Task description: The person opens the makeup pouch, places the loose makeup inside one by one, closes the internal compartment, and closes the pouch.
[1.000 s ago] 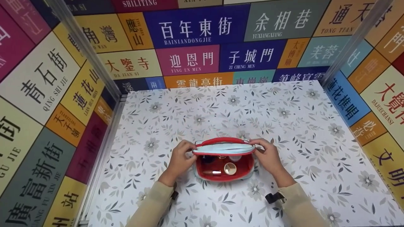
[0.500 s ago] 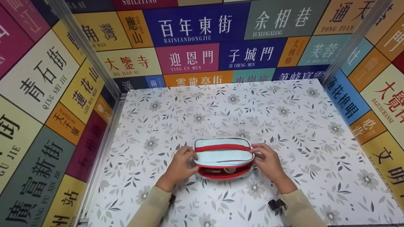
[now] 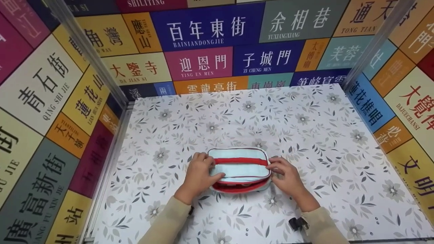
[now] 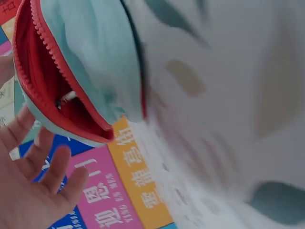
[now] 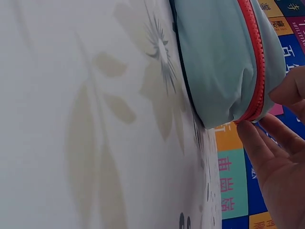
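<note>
A pale blue cosmetic bag [image 3: 240,171] with red trim stands on the table in front of me. Its lid, crossed by a red strap [image 3: 241,161], lies mostly down, while the zipper gap along the near side shows the red lining [image 4: 38,71]. Something small and pale [image 4: 68,98] is visible inside. My left hand [image 3: 200,173] rests at the bag's left end, thumb on the lid and fingers loosely spread. At the other end, my right hand [image 3: 288,179] holds the corner between thumb and fingers, with fingertips by the red zipper [image 5: 259,62].
The bag stands on a white table [image 3: 190,122] printed with grey flowers and leaves. Panels of coloured signs [image 3: 203,27] enclose the back and both sides. Metal posts [image 3: 98,54] mark the corners.
The lid has come down from raised to nearly flat, hiding the items inside. My left hand has loosened from the lid's edge, its thumb now lying on top. My right hand stays at the right end.
</note>
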`<act>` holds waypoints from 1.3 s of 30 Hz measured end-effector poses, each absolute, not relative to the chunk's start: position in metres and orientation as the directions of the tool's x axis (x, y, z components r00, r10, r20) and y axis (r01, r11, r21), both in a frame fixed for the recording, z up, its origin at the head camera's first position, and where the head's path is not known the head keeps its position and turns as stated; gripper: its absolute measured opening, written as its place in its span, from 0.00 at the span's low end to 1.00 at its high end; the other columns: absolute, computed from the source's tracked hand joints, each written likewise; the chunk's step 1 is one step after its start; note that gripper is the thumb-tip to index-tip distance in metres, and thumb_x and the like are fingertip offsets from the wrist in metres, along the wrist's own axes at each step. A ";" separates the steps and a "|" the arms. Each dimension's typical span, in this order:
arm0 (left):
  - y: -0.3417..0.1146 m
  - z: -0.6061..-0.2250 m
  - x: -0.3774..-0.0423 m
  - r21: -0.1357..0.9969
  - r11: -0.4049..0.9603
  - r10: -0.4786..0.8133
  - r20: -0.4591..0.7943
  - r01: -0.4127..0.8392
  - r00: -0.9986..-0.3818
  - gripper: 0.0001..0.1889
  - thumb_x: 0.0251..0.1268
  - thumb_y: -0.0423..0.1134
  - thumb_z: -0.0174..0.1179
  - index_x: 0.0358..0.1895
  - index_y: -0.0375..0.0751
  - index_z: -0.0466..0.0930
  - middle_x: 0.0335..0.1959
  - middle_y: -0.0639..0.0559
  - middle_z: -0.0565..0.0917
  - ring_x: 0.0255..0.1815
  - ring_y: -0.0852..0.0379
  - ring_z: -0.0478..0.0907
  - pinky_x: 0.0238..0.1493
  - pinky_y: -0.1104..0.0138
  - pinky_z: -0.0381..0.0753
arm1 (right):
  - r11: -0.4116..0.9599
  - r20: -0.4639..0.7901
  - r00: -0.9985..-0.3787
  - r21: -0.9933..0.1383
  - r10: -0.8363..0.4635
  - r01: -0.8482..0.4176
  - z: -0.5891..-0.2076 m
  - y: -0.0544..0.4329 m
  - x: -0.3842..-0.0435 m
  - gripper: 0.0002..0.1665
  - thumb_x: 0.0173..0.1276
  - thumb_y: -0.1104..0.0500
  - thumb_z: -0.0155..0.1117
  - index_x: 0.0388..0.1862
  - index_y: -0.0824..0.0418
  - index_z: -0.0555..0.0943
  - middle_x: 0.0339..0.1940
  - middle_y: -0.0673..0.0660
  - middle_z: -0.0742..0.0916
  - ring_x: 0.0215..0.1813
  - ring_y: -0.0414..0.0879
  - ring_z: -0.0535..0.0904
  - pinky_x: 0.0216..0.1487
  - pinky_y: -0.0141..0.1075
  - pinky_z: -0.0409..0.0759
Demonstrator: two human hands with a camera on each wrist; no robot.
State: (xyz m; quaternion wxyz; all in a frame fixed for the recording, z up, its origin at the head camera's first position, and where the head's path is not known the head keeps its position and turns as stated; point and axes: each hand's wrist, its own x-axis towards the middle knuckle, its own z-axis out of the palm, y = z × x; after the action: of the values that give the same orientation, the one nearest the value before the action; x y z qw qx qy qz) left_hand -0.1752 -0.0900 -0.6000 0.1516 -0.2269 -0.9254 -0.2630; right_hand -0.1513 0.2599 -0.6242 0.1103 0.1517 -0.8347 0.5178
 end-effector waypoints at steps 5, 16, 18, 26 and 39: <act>-0.067 -0.593 -0.182 0.351 0.796 0.396 0.315 0.494 -0.862 0.37 0.58 0.68 0.74 0.62 0.45 0.80 0.62 0.42 0.79 0.65 0.42 0.74 0.67 0.51 0.79 | 0.391 0.360 -0.924 -0.838 -0.125 -0.380 -0.616 0.252 -0.148 0.21 0.54 0.87 0.58 0.41 0.73 0.88 0.56 0.76 0.84 0.60 0.72 0.83 0.56 0.20 0.82; -0.033 -0.595 -0.191 0.316 0.822 0.469 0.097 0.474 -0.878 0.48 0.59 0.73 0.69 0.78 0.50 0.72 0.81 0.37 0.68 0.85 0.31 0.58 0.81 0.35 0.60 | 0.417 0.377 -0.913 -0.813 -0.155 -0.406 -0.632 0.258 -0.155 0.26 0.57 0.84 0.64 0.40 0.57 0.91 0.56 0.62 0.87 0.59 0.61 0.86 0.55 0.19 0.81; -0.031 -0.600 -0.189 0.327 0.819 0.475 0.073 0.470 -0.877 0.48 0.59 0.73 0.69 0.79 0.51 0.71 0.82 0.37 0.66 0.86 0.31 0.56 0.81 0.32 0.57 | 0.431 0.362 -0.918 -0.811 -0.161 -0.396 -0.631 0.260 -0.156 0.25 0.58 0.82 0.64 0.40 0.54 0.91 0.56 0.60 0.88 0.59 0.58 0.86 0.55 0.22 0.83; -0.027 -0.604 -0.185 0.327 0.825 0.466 0.067 0.461 -0.882 0.45 0.61 0.71 0.69 0.78 0.52 0.72 0.83 0.36 0.64 0.86 0.31 0.54 0.81 0.30 0.54 | 0.485 0.199 -0.975 -0.846 -0.102 -0.223 -0.606 0.259 -0.198 0.10 0.74 0.69 0.65 0.44 0.59 0.91 0.46 0.57 0.91 0.50 0.46 0.86 0.51 0.31 0.86; -0.023 -0.607 -0.185 0.322 0.819 0.476 0.077 0.474 -0.876 0.46 0.60 0.73 0.68 0.77 0.53 0.73 0.84 0.37 0.63 0.87 0.31 0.54 0.81 0.31 0.53 | 0.382 -0.222 -0.857 -0.924 -0.465 0.032 -0.608 0.262 -0.302 0.20 0.84 0.65 0.51 0.65 0.76 0.80 0.65 0.74 0.84 0.64 0.51 0.85 0.59 0.27 0.81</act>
State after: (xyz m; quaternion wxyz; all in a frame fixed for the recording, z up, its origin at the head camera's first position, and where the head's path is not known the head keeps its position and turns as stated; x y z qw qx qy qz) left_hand -0.1854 -0.0235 -0.6072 -0.0035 -0.2491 -0.9538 -0.1681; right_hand -0.3021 0.2622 -0.6084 -0.2306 0.1353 -0.7987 0.5391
